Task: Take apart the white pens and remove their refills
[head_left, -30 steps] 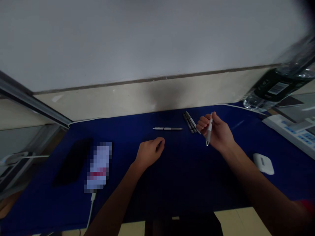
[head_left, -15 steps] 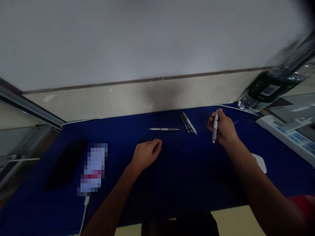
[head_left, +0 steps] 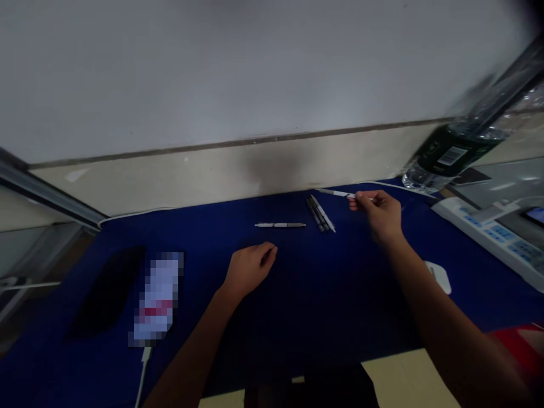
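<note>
My right hand (head_left: 379, 214) pinches a white pen (head_left: 338, 194) by one end, holding it almost level near the far edge of the blue cloth (head_left: 297, 294). Its tip points left, just beyond a small bunch of pens (head_left: 321, 213) lying side by side. A single white pen (head_left: 279, 225) lies crosswise further left. My left hand (head_left: 250, 266) rests on the cloth with fingers curled in, nothing visible inside it, a little in front of that single pen.
A dark phone (head_left: 106, 294) and a blurred-out device (head_left: 156, 299) with a white cable lie at the left. A water bottle (head_left: 450, 156), a keypad device (head_left: 493, 235) and a small white case (head_left: 437, 276) sit at the right. A pale wall runs behind the table.
My right hand moved away from me toward the far edge and turned the pen from upright to nearly level, tip pointing left. My left hand stayed put.
</note>
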The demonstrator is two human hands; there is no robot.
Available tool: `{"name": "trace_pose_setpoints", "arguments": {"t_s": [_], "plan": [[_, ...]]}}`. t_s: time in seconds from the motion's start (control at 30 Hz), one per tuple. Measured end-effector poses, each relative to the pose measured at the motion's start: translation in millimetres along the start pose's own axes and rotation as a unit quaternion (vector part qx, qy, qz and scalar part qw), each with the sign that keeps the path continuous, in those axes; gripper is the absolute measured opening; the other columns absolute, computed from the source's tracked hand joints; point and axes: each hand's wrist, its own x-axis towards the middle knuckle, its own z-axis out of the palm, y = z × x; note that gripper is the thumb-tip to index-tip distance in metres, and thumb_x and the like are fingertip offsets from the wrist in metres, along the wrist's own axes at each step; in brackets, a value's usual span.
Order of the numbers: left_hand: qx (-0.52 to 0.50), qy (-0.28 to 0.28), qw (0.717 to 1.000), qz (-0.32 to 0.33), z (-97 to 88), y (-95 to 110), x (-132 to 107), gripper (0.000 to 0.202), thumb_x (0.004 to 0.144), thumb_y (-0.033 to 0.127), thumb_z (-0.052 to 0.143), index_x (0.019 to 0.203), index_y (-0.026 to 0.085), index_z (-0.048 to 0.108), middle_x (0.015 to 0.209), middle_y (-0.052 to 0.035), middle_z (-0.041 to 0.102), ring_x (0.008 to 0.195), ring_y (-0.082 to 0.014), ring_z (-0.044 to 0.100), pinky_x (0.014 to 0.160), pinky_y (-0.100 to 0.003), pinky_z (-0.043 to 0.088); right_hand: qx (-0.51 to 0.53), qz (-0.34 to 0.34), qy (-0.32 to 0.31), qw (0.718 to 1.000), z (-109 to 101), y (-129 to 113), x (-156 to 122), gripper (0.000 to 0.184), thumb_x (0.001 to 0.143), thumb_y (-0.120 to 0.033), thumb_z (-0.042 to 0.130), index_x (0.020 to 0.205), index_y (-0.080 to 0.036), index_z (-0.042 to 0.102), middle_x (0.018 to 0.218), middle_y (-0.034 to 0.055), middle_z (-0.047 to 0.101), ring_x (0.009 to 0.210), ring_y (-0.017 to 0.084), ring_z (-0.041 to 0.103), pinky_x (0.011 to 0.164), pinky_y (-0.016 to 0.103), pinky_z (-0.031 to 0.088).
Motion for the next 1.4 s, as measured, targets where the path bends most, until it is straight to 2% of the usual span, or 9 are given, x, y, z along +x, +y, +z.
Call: {"name": "trace_pose_setpoints", "arguments": {"t_s": [0.1, 0.2, 0.27, 0.47, 0.53, 0.73, 0.87, 1.17, 1.4], "plan": [[0.003, 0.009, 1.000, 0.002, 0.7, -0.1, 0.1, 0.028, 0.098, 0.036, 0.043, 0.091, 0.023, 0.066, 0.066, 0.0030, 0.064, 0.057, -0.0113, 0.056, 0.054, -0.023, 0.031, -0.151, -0.061, -0.012, 0.987, -1.4, 5.3, -2.3, 0.023, 0.079, -0.039, 0.071, 0.083, -0.017, 0.064, 0.070, 0.0042, 0.070, 0.062, 0.018, 0.068, 0.063, 0.032, 0.054], [0.004, 0.008, 1.000, 0.007, 0.7, 0.0, 0.1, 0.034, 0.099, 0.039, 0.040, 0.083, 0.021, 0.065, 0.063, 0.0030, 0.062, 0.055, -0.0109, 0.054, 0.053, -0.023, 0.029, -0.348, -0.125, -0.023, 0.929, -2.2, 8.2, -6.1, 0.022, 0.084, -0.040, 0.064, 0.085, -0.019, 0.064, 0.071, 0.0055, 0.070, 0.064, 0.021, 0.066, 0.061, 0.032, 0.047], [0.002, 0.003, 1.000, 0.009, 0.2, 0.3, 0.1, 0.038, 0.100, 0.040, 0.038, 0.079, 0.020, 0.063, 0.062, 0.0030, 0.060, 0.054, -0.0106, 0.052, 0.052, -0.023, 0.027, -0.441, -0.140, -0.040, 0.885, -2.5, 9.7, -7.3, 0.020, 0.085, -0.040, 0.063, 0.084, -0.020, 0.063, 0.071, 0.0055, 0.069, 0.065, 0.022, 0.064, 0.059, 0.031, 0.043], [0.003, 0.003, 1.000, 0.007, -0.4, 1.1, 0.2, 0.036, 0.100, 0.040, 0.039, 0.082, 0.021, 0.064, 0.063, 0.0032, 0.061, 0.055, -0.0110, 0.053, 0.052, -0.024, 0.027, -0.526, -0.168, -0.147, 0.821, -2.6, 13.6, -5.5, 0.007, 0.082, -0.027, 0.059, 0.079, -0.020, 0.058, 0.082, 0.0066, 0.065, 0.074, 0.021, 0.059, 0.062, 0.030, 0.039], [0.003, 0.002, 1.000, 0.007, -0.8, 1.2, 0.3, 0.036, 0.100, 0.040, 0.039, 0.081, 0.021, 0.064, 0.063, 0.0032, 0.061, 0.055, -0.0108, 0.053, 0.052, -0.024, 0.027, -0.524, -0.168, -0.163, 0.819, -2.3, 13.2, -5.7, 0.005, 0.080, -0.025, 0.059, 0.079, -0.020, 0.058, 0.083, 0.0068, 0.064, 0.076, 0.021, 0.058, 0.064, 0.031, 0.040], [0.005, 0.000, 1.000, 0.009, -1.2, 0.7, -0.3, 0.032, 0.100, 0.038, 0.040, 0.085, 0.022, 0.064, 0.065, 0.0039, 0.062, 0.055, -0.0108, 0.053, 0.053, -0.023, 0.029, -0.481, -0.131, -0.175, 0.849, -1.5, 7.9, -7.3, 0.020, 0.083, -0.034, 0.058, 0.069, -0.020, 0.061, 0.077, 0.0057, 0.063, 0.066, 0.018, 0.056, 0.062, 0.030, 0.039], [0.010, 0.002, 1.000, 0.008, -0.5, 1.1, -0.2, 0.032, 0.099, 0.038, 0.041, 0.085, 0.022, 0.065, 0.064, 0.0037, 0.062, 0.055, -0.0109, 0.054, 0.052, -0.023, 0.029, -0.470, -0.110, -0.189, 0.855, -0.1, 3.9, -8.7, 0.019, 0.082, -0.034, 0.060, 0.069, -0.020, 0.062, 0.069, 0.0033, 0.064, 0.061, 0.017, 0.056, 0.058, 0.029, 0.037], [0.001, -0.011, 1.000, 0.002, -3.1, 2.9, 0.3, 0.033, 0.099, 0.038, 0.039, 0.087, 0.022, 0.065, 0.067, 0.0030, 0.063, 0.057, -0.0114, 0.055, 0.053, -0.023, 0.030, -0.463, -0.098, -0.198, 0.858, 5.6, 3.8, -14.0, 0.021, 0.084, -0.038, 0.059, 0.074, -0.020, 0.065, 0.063, 0.0029, 0.064, 0.058, 0.016, 0.056, 0.055, 0.028, 0.035], [0.006, -0.010, 1.000, 0.005, -2.4, 2.4, 0.4, 0.034, 0.099, 0.039, 0.039, 0.088, 0.022, 0.066, 0.066, 0.0023, 0.064, 0.056, -0.0115, 0.056, 0.052, -0.023, 0.030, -0.458, -0.094, -0.209, 0.859, 7.7, 2.7, -15.3, 0.024, 0.084, -0.040, 0.059, 0.070, -0.020, 0.063, 0.061, 0.0021, 0.063, 0.057, 0.016, 0.056, 0.054, 0.028, 0.035]]}}
